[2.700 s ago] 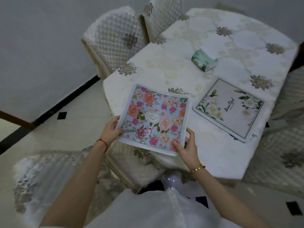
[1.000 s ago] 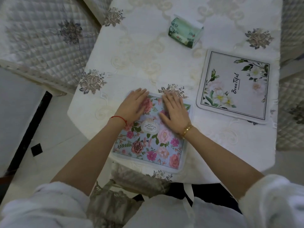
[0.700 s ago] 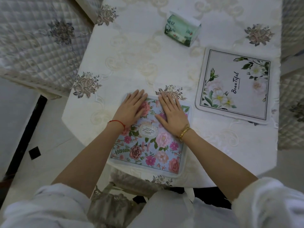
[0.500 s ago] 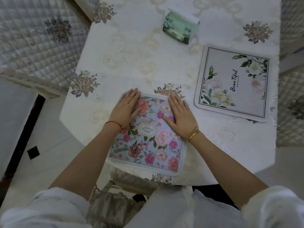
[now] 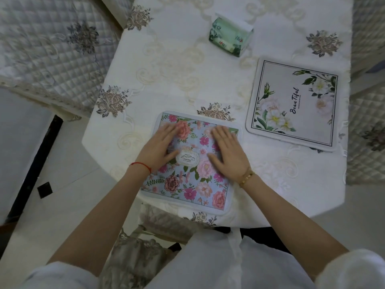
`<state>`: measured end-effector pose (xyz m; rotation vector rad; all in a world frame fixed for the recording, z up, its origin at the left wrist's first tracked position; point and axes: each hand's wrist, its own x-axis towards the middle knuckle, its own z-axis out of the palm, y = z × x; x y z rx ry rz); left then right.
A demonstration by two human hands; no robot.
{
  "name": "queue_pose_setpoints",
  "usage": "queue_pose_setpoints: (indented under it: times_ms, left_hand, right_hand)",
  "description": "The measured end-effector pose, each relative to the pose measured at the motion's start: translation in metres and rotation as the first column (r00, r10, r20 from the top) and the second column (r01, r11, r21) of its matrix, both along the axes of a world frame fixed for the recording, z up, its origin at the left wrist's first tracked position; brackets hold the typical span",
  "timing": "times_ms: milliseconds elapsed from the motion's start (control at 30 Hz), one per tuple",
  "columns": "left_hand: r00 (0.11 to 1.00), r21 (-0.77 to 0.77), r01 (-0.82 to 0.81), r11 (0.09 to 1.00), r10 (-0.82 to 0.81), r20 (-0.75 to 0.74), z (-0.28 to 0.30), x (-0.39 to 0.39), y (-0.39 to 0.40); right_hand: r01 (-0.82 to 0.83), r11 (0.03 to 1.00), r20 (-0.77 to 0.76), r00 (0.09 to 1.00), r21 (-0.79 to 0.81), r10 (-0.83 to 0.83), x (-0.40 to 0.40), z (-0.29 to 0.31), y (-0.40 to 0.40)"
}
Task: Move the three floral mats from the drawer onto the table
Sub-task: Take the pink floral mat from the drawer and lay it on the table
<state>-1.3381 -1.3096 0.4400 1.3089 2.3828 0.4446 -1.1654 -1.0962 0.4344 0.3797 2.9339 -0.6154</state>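
The blue rose-printed fabric mat lies flat at the worktop's near edge, directly beneath both hands: left hand and right hand press it with straight fingers, gripping nothing.

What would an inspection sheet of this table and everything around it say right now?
Surface: table under a white embroidered cloth.
Job's things: blue floral mat lies flat at the near edge; white floral mat lies flat to its right, apart. Third mat not seen.
Clutter: green tissue pack at the far side.
Hands: left hand and right hand rest flat on the blue mat, fingers straight.
Cables: nothing seen.
Surroundings: quilted chairs beside the table; tiled floor.
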Motion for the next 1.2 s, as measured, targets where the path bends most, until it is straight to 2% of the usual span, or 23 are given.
queue_pose_setpoints:
  times_ms: [67, 300, 433, 567, 667, 800, 967, 1200]
  left_hand:
    - [0.999, -0.014, 0.023, 1.000, -0.022, 0.040, -0.001, 0.016, 0.000]
    - [0.991, 0.014, -0.101, 0.995, 0.099, 0.093, -0.003, 0.025, -0.017]
    - [0.979, 0.039, -0.188, 0.981, 0.185, 0.083, -0.003, 0.024, -0.032]
    - [0.971, -0.005, -0.232, 0.973, 0.232, 0.066, -0.004, 0.023, -0.049]
    - [0.977, -0.014, -0.209, 0.978, 0.210, 0.048, -0.001, 0.032, -0.057]
    - [0.991, 0.014, -0.125, 0.992, 0.124, 0.045, 0.002, 0.058, -0.065]
    - [0.984, 0.026, -0.156, 0.987, 0.153, 0.090, -0.003, 0.080, -0.068]
    - [0.974, 0.006, -0.217, 0.976, 0.216, 0.071, -0.003, 0.076, -0.091]
  right_hand:
    - [-0.050, 0.998, 0.019, 0.999, -0.040, 0.051, -0.005, -0.003, -0.021]
    - [-0.048, 0.996, 0.029, 0.998, -0.071, 0.050, 0.009, -0.009, -0.020]
    - [0.010, 0.997, 0.042, 0.999, -0.071, -0.007, 0.035, -0.006, -0.006]
    - [0.057, 0.997, 0.064, 0.996, -0.044, -0.054, 0.055, -0.004, 0.004]
    - [0.067, 0.998, 0.066, 0.996, -0.015, -0.066, 0.059, -0.002, -0.005]
    - [-0.055, 0.998, 0.058, 0.997, -0.021, 0.056, 0.061, -0.002, -0.040]
    - [-0.084, 0.991, 0.054, 0.995, -0.100, 0.089, 0.065, -0.011, -0.075]
    - [-0.089, 0.993, 0.047, 0.995, -0.072, 0.093, 0.097, -0.012, -0.048]
